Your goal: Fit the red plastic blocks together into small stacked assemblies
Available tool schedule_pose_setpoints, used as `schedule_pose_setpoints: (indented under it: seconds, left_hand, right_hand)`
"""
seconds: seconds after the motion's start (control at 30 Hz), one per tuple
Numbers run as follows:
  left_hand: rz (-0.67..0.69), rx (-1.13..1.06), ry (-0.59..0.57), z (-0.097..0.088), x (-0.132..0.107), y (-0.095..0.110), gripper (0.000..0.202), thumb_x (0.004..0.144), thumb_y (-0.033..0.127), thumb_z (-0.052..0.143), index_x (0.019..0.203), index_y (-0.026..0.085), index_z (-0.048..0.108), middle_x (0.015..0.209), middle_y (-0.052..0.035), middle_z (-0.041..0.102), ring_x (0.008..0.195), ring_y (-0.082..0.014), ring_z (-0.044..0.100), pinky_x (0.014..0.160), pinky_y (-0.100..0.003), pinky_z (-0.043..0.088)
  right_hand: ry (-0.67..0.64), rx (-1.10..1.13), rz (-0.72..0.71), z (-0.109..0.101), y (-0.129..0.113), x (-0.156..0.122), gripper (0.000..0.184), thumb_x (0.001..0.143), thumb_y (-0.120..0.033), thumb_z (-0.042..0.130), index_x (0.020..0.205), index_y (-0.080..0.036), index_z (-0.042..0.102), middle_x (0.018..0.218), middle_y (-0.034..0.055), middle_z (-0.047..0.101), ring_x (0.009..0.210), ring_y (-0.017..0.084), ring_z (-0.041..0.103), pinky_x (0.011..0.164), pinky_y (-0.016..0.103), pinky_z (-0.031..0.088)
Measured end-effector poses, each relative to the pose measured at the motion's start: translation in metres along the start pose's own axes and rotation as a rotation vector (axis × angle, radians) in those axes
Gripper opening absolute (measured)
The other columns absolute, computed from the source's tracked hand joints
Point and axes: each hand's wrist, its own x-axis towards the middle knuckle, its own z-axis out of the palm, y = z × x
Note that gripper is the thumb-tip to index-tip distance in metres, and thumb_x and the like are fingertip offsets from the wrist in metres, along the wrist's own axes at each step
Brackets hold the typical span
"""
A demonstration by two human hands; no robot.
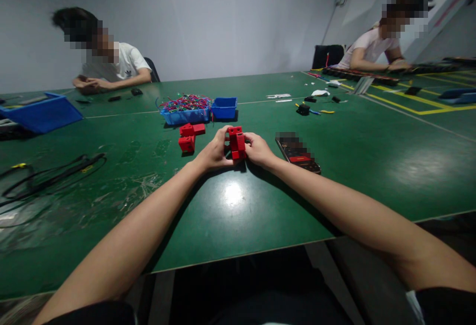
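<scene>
Between my two hands is a red block-shaped part (237,142) with round holes in its top and a recess facing me. My left hand (215,151) grips its left side, thumb low and fingers behind. On the other side my right hand (258,149) is closed with its fingertips against the right edge; whether something small is in them is hidden. More red blocks (187,143) lie on the table to the left of my left hand. A phone (297,152) rests to the right of my right hand.
On the green table (230,226), a blue bin (186,116) holds many coloured wires, beside a smaller blue bin (225,109). Black cables (48,178) and a tilted blue tray (48,114) are at left. Pliers (322,112) lie beyond the phone. Two people sit across the table.
</scene>
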Motion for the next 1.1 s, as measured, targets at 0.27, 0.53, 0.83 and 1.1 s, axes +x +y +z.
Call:
schedule_pose_setpoints:
  seconds: [0.27,0.53,0.83,1.1]
  left_hand:
    - [-0.049,0.186,-0.031,-0.006,0.002,0.008,0.101,0.064,0.042,0.081,0.146,0.015,0.027,0.139,-0.0214,0.049,0.11,-0.0319,0.064,0.095,-0.048,0.055]
    - [-0.082,0.099,-0.058,-0.006,0.001,0.01,0.1,0.068,0.04,0.078,0.148,0.015,0.023,0.14,-0.0213,0.049,0.093,-0.021,0.068,0.087,-0.039,0.059]
    - [-0.078,0.109,-0.05,-0.006,0.003,0.013,0.096,0.066,0.036,0.079,0.145,0.012,0.029,0.136,-0.0204,0.055,0.116,-0.0298,0.065,0.098,-0.041,0.055]
    - [-0.067,0.065,-0.038,-0.006,0.002,0.013,0.096,0.067,0.037,0.078,0.145,0.015,0.025,0.137,-0.0205,0.055,0.11,-0.028,0.068,0.094,-0.04,0.056]
  right_hand:
    - [-0.007,-0.068,0.002,-0.004,-0.013,-0.007,0.033,0.085,-0.009,0.049,0.111,-0.017,0.068,0.111,0.008,0.074,0.1,0.02,0.067,0.097,0.037,0.051]
    - [0.019,-0.103,0.002,-0.004,-0.013,-0.009,0.032,0.084,-0.008,0.05,0.112,-0.018,0.062,0.11,0.0084,0.07,0.1,0.019,0.067,0.097,0.038,0.051]
    - [0.065,-0.108,-0.001,-0.002,-0.005,-0.009,0.033,0.083,-0.008,0.053,0.114,-0.015,0.062,0.116,0.0119,0.055,0.105,0.017,0.062,0.101,0.034,0.051]
    - [-0.028,0.171,0.08,-0.003,-0.008,-0.001,0.038,0.078,-0.006,0.058,0.116,-0.013,0.06,0.119,0.014,0.065,0.102,0.019,0.069,0.101,0.041,0.052]
